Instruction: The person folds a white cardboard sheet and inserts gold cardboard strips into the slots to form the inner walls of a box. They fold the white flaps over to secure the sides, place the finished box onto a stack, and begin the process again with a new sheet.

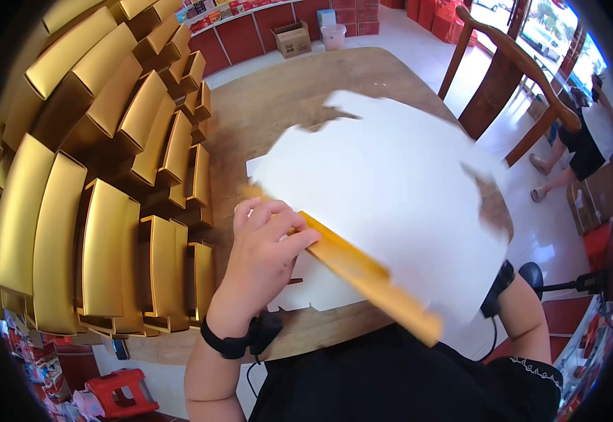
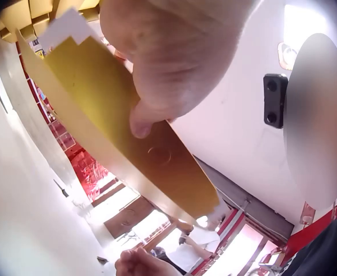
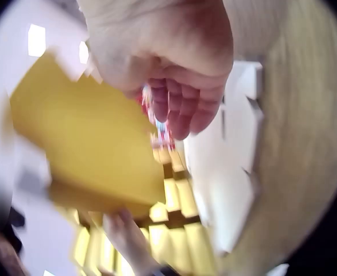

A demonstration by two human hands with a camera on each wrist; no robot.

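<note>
head | left hand point(image 1: 264, 253) fingers pinch card sheet point(image 1: 391, 190) edge | right hand point(image 3: 168, 69) fingers curled behind it, grip unclear

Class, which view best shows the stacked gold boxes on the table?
The head view: the gold boxes stand in rows along the left of the table. The left wrist view catches only a few at its top corner; the right wrist view shows blurred ones beyond the card sheet.
</note>
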